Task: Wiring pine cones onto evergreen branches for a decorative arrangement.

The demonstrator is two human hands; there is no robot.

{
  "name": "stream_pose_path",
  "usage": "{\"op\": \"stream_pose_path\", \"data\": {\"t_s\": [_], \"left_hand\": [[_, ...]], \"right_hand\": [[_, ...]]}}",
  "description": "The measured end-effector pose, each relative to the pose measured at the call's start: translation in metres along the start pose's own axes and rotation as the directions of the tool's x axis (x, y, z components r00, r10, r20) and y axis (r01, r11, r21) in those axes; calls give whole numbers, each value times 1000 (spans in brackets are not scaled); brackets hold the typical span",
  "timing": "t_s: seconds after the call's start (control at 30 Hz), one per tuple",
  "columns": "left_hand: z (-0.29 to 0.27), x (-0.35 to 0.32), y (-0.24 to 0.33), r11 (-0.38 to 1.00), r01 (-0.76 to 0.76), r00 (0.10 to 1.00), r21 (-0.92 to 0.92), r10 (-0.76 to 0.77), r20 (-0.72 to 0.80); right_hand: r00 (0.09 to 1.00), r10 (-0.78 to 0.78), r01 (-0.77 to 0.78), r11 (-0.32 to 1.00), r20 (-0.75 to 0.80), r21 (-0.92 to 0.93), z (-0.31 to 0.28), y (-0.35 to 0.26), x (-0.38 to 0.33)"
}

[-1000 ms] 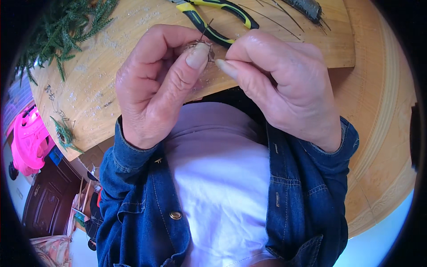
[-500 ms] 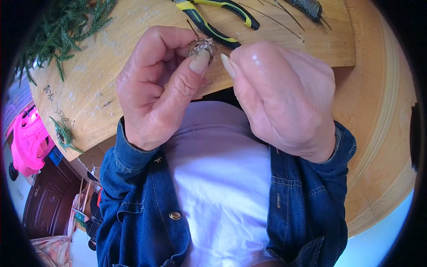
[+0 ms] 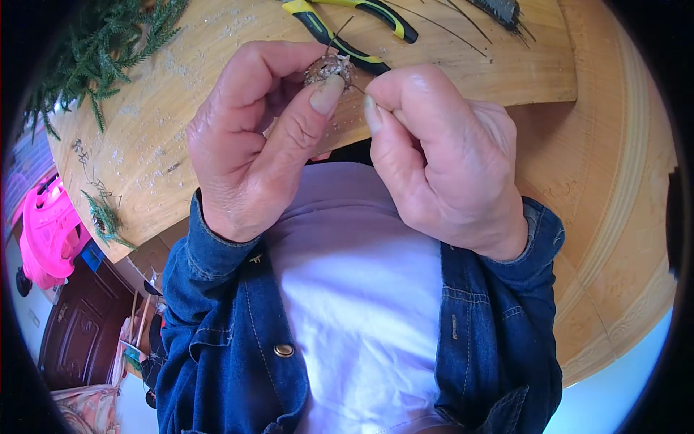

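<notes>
Between the thumb and fingers of my left hand [image 3: 249,145] sits a small brown pine cone [image 3: 332,68] flecked with white. A thin dark wire [image 3: 341,33] pokes up from its far side. Another short end of wire [image 3: 356,88] comes out on the right, and my right hand [image 3: 452,155] pinches its tip between thumb and forefinger. How the wire runs around the cone is hidden by my left thumb and the scales. Both hands are raised over the near edge of the wooden board [image 3: 166,210].
Yellow-and-black pliers [image 3: 340,45] lie just beyond my hands. Several loose wires [image 3: 441,30] and a dark bundle [image 3: 499,13] are at the far right. Green fir sprigs [image 3: 108,58] cover the far left, with a small sprig [image 3: 105,217] nearer. White crumbs dot the board.
My right hand has turned and shifted slightly left, and its pinched wire end now shows. The wire above the cone leans right instead of left and more of it is visible.
</notes>
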State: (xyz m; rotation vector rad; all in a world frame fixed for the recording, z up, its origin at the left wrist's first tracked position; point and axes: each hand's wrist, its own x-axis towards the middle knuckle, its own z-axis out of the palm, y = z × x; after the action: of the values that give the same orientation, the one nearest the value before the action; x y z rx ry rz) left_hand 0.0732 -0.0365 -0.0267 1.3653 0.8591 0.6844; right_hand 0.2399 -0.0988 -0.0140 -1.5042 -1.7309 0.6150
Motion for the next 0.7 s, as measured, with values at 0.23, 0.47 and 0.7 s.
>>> {"op": "stream_pose_path", "data": {"t_s": [0.23,0.47,0.7], "left_hand": [[-4,0,-2,1000,-29,999,4,29,42],[-2,1,0,998,-51,997,42,48,68],[1,1,1,991,-71,995,116,62,83]], "right_hand": [[999,-21,25,994,37,-102,-11,2,5],[998,-3,8,997,59,-79,-10,-2,3],[997,9,0,994,77,-106,-13,-4,2]]}}
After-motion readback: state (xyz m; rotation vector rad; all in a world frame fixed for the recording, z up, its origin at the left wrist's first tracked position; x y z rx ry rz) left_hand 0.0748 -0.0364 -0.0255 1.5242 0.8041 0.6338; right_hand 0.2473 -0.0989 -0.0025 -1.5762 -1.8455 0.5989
